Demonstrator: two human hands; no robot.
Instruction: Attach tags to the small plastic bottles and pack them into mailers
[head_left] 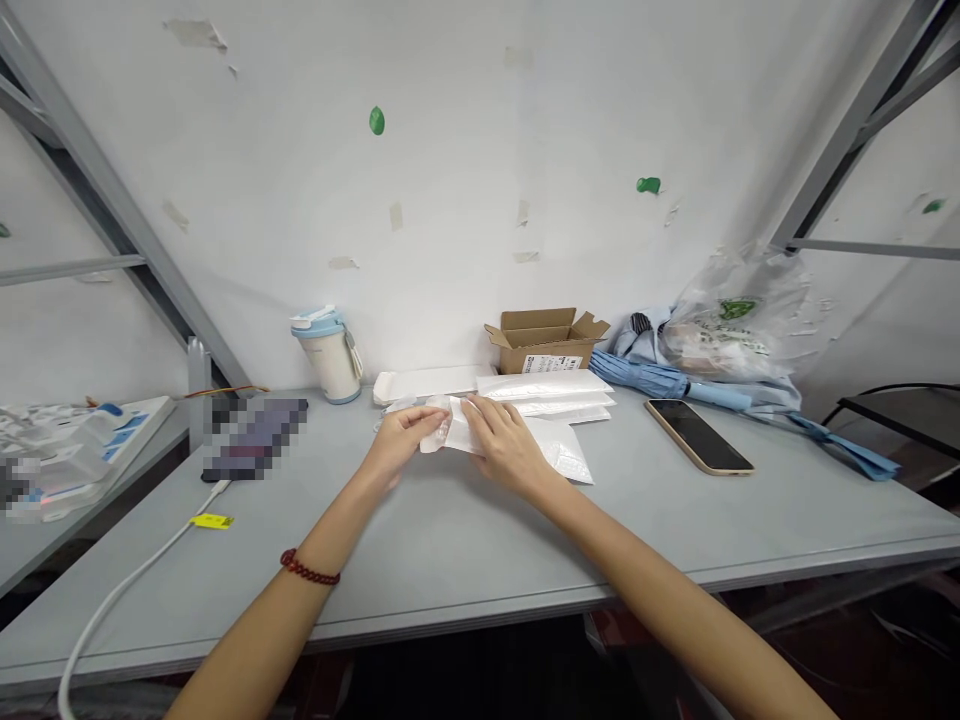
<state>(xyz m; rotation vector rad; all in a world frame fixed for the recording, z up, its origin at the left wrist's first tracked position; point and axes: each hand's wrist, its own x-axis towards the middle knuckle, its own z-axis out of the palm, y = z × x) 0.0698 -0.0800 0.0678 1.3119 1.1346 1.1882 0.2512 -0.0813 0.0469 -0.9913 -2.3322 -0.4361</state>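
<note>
A white bubble mailer [559,449] lies slanting on the grey table, between and under my hands. My left hand [396,442] pinches the mailer's open left end, where a clear, shiny strip shows at the fingertips. Across the mailer's middle rests my right hand [508,440], its fingers curled together over the top and pressing on it; its thumb is mostly hidden. Right behind are several more white mailers [544,384] in a loose pile. Another flat white packet [435,381] lies to their left. What the mailer holds, if anything, I cannot make out.
An open cardboard box [541,345] stands against the wall. A blue-lidded cup [331,360] is at the back left, a blurred phone-like device [255,440] with a white cable [135,580] further left. Rightward lie a phone [697,436], a folded blue umbrella [645,376] and a plastic bag [739,320].
</note>
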